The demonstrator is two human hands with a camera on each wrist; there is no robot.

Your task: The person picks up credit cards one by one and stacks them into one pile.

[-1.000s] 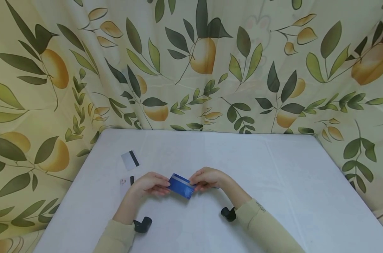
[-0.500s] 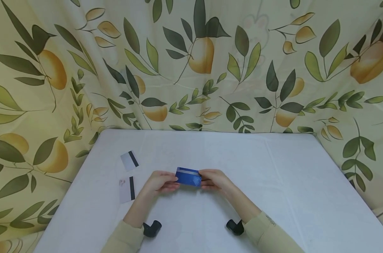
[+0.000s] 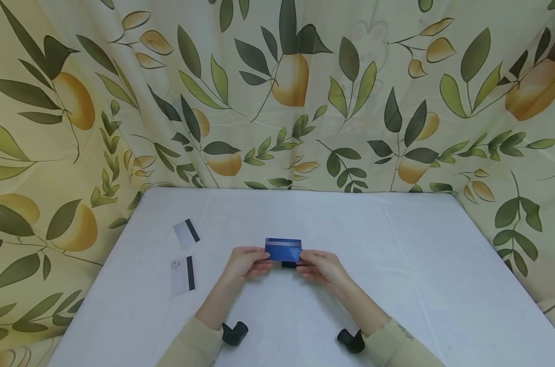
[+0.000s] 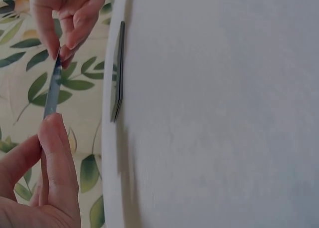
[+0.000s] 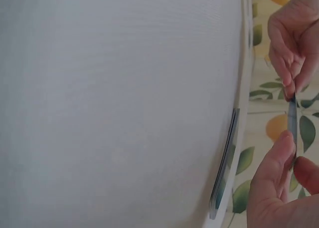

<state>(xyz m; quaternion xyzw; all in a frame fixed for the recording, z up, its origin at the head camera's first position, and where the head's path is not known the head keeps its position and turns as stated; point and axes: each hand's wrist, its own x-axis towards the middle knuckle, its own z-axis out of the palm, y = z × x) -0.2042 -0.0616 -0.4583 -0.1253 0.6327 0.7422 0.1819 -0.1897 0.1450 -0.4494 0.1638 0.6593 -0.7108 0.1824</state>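
Note:
A blue card (image 3: pixel 283 250) with a pale stripe is held level above the table between both hands. My left hand (image 3: pixel 249 261) pinches its left edge between thumb and fingers, and my right hand (image 3: pixel 323 266) pinches the lower right corner. Seen edge-on in the left wrist view, the thin card (image 4: pixel 52 88) spans the gap between the two hands. Below it on the table lies a small stack of cards (image 5: pixel 224 163), mostly hidden in the head view, where only a dark strip (image 3: pixel 288 264) shows.
Two pale cards with black stripes, one farther back (image 3: pixel 187 233) and one nearer (image 3: pixel 183 275), lie apart on the left of the white-covered table (image 3: pixel 419 265). A leaf-and-fruit patterned curtain (image 3: pixel 277 127) hangs behind the table. Black wrist devices (image 3: pixel 235 334) sit at both cuffs.
Both hands have moved right with the blue card, which has turned from slanted to level. The near pale card, partly covered by the left hand earlier, is now fully visible.

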